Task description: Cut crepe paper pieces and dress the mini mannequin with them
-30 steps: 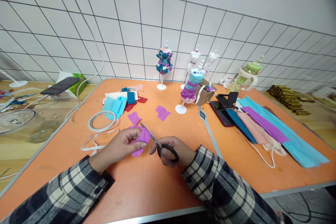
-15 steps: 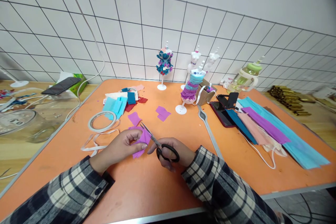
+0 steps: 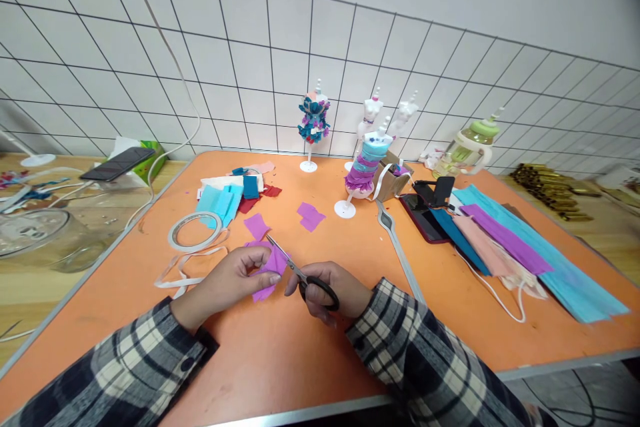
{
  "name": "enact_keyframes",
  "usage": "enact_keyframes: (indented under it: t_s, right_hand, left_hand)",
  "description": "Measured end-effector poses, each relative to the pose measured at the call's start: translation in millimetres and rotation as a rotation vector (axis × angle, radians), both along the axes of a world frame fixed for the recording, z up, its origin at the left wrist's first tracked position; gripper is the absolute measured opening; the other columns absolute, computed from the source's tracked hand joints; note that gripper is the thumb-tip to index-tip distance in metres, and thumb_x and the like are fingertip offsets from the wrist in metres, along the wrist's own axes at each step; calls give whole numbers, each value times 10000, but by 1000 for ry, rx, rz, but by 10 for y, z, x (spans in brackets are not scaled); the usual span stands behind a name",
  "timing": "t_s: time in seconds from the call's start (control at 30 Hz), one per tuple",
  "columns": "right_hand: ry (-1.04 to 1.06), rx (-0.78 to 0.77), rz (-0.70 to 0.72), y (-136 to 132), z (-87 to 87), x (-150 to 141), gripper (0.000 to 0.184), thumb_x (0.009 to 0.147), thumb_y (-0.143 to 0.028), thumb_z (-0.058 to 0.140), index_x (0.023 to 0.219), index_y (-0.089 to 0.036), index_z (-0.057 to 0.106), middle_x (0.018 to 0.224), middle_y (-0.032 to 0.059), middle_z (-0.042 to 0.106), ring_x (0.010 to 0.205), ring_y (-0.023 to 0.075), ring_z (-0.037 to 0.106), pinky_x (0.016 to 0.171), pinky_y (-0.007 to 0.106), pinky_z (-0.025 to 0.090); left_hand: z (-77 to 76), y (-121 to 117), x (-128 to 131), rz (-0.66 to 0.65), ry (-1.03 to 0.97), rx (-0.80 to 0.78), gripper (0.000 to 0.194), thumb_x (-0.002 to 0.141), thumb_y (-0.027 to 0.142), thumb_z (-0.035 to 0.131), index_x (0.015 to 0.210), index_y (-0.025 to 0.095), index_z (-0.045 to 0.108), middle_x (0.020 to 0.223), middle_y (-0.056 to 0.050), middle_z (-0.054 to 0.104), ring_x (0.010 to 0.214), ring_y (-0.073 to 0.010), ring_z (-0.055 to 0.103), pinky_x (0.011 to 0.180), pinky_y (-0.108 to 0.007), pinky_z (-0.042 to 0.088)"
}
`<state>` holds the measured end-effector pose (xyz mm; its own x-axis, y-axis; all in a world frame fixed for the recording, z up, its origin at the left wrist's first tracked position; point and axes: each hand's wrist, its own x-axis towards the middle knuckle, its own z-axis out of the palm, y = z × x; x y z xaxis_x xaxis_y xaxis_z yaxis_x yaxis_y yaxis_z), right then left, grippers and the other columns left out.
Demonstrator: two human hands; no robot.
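Between thumb and fingers, my left hand (image 3: 233, 280) pinches a piece of purple crepe paper (image 3: 277, 261) over the front middle of the orange table. Black-handled scissors (image 3: 299, 272) are in my right hand (image 3: 330, 290), with fingers in the loops and blades pointing up and left across the paper's right edge. The blades look almost closed. Just beyond the hands lies a cut purple piece (image 3: 257, 227), and more purple pieces (image 3: 311, 216) lie further right. Part of the held paper is hidden behind my left fingers.
A roll of tape (image 3: 173, 232) and light blue paper (image 3: 224, 203) lie left. Dress-form stands, one in teal (image 3: 313, 121) and one in blue and purple ruffles (image 3: 361, 177), stand at the back. Right are a zipper strip (image 3: 400, 250), a phone (image 3: 423, 217), coloured paper strips (image 3: 505, 233) and a bottle (image 3: 465, 147).
The scissors opened slightly, then closed again on the purple paper as my right fingers spread and drew in. My left hand has stayed almost still.
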<state>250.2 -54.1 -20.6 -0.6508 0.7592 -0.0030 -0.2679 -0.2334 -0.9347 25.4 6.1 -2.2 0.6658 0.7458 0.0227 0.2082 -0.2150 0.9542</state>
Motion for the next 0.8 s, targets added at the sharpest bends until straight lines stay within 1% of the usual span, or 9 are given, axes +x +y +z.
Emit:
enact_keyframes:
  t_s: [0.1,0.2,0.3,0.4,0.47,0.57,0.63,0.73,0.8]
  right_hand:
    - [-6,-1,9,0,2,1,497,830,-544,699,1120,-140,673,516,-81,501,341,49,407,308,143,316]
    - [13,-4,22,1,10,1,534,825,-573,690,1137,-140,668,558,-60,532,389,62,442,313,146,344]
    - [15,1,14,-3,26,-2,536,821,-595,682,1100,-137,675,536,-71,503,370,57,424,309,145,332]
    - [-29,-11,3,-10,40,-7,499,810,-569,706,1068,-143,677,508,-91,468,344,46,391,314,140,316]
    - [-33,-12,4,-13,43,-10,494,814,-563,705,1082,-149,670,529,-85,475,369,50,413,323,135,329]
    - [3,-13,37,-10,47,-9,526,843,-597,657,1130,-156,647,603,-64,505,419,58,446,336,140,387]
    - [15,-23,64,-3,52,-5,541,846,-616,644,1129,-155,635,641,-54,517,432,54,436,343,143,405]
    - [29,2,38,10,50,-2,551,834,-633,646,1079,-140,637,626,-52,513,433,48,391,337,132,340]
    - [30,28,1,19,34,2,557,838,-641,636,1062,-132,641,600,-53,504,431,45,365,343,137,282]
  left_hand:
    - [-6,2,-4,10,9,14,293,821,349,650,627,180,511,564,53,528,512,-98,465,510,-211,388]
    - [-13,3,-4,11,29,15,287,809,358,659,637,176,520,594,39,546,545,-109,490,533,-219,407]
    - [-15,1,-5,5,34,12,301,813,369,654,629,181,509,573,43,542,525,-107,479,521,-219,402]
    - [-8,-2,-7,8,39,18,301,822,375,638,631,187,500,556,51,527,498,-102,457,496,-215,384]
    - [-2,-1,-8,22,63,50,299,820,385,625,633,189,498,569,50,519,509,-105,456,493,-216,381]
    - [-4,5,-6,48,105,106,334,795,393,628,589,200,450,557,62,456,520,-104,415,489,-212,357]
    - [-12,7,-3,63,118,122,353,781,380,636,565,206,418,540,74,399,515,-100,373,483,-211,331]
    - [-12,5,-9,97,138,148,355,790,372,627,562,209,408,547,75,382,518,-102,368,492,-216,326]
    - [12,12,-28,127,181,204,339,812,377,612,581,205,433,562,66,420,535,-110,407,515,-222,344]
